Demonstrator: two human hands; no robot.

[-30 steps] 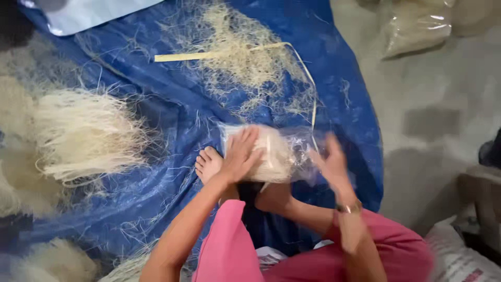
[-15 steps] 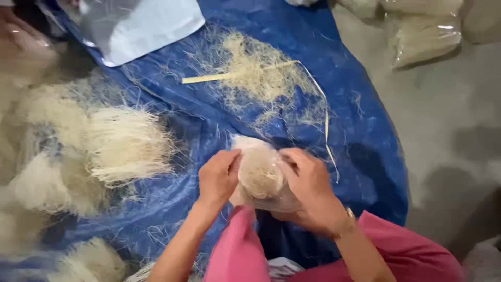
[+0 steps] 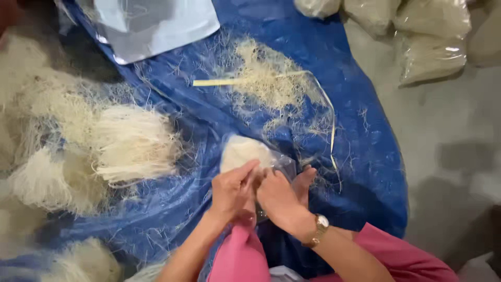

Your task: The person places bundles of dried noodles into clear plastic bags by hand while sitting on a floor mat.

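Step in hand: I judge I am closing a filled bag of noodles (image 3: 245, 154); both my hands meet at its neck, just below the pale bundle inside the clear plastic.
Left hand: my left hand (image 3: 232, 189) is curled, its fingers pinching the gathered plastic on the near left of the bag.
Right hand: my right hand (image 3: 276, 197) is curled too, gripping the same neck from the right, touching the left hand; a watch (image 3: 321, 223) sits on that wrist.
Where the bag is: on the blue tarp (image 3: 360, 156), just in front of my pink-clad knee (image 3: 240, 256), with my bare foot (image 3: 303, 180) touching its right side.
Next move, as I judge it: it calls for something to bind the neck; the pale strip (image 3: 229, 82) lies beyond the bag, among loose noodle scraps (image 3: 266, 78).
Edges: the tarp's edge runs well to the right of the bag, bare floor (image 3: 443, 156) beyond it.
Open room: left of the bag lie noodle heaps (image 3: 130, 143), near but apart; far beyond the bag sits a flat plastic sheet (image 3: 156, 23), and up right, on the floor, filled bags (image 3: 430, 57). The barest tarp lies just beyond and right of the bag.
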